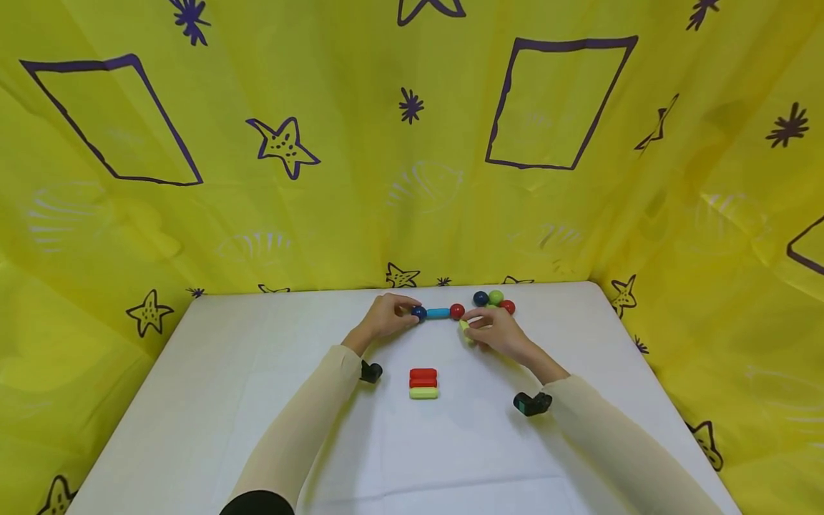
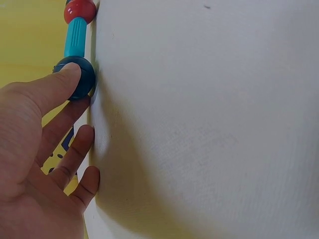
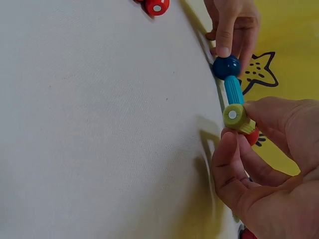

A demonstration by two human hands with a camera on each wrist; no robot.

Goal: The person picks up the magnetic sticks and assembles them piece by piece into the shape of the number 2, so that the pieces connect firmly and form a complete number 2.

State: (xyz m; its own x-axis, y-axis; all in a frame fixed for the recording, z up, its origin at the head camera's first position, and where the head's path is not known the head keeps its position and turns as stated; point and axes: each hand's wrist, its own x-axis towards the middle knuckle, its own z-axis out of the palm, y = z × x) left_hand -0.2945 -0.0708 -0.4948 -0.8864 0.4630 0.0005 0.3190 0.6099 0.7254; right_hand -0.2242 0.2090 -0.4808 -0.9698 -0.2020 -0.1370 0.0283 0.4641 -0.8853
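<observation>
All around, yellow cloth [image 1: 347, 214] with purple starfish, bursts and four-sided outlines, filling the upper half of the head view and running down both sides. Below, from mid-frame to the bottom edge, a white table [image 1: 193, 400] with faint creases.

Just below and right of the frame's centre, a straight row, left to right: navy ball [image 1: 419, 313], blue rod [image 1: 438, 313], red ball [image 1: 457, 311], touching end to end. At the row's left end, pinching the navy ball with left hand [image 1: 388, 315], thumb and index nearly closed around it, other fingers loosely bent and apart in the left wrist view.

At the row's right end, pinching lime rod [image 1: 465, 332] with right hand [image 1: 498, 334], between thumb and curved fingers, slanted, just below the red ball. In the right wrist view, white-centred rod end toward the camera, partly covering the red ball; cannot tell contact from a small gap.

Right of centre, behind the right hand, a cluster: second navy ball [image 1: 481, 299], green ball [image 1: 496, 297], second red ball [image 1: 507, 307], plus another green piece, mostly hidden. Lower centre, side by side: two red rods [image 1: 423, 374] above second lime rod [image 1: 423, 393]. Across the lower left and lower right, beige sleeves [image 1: 307, 415].
</observation>
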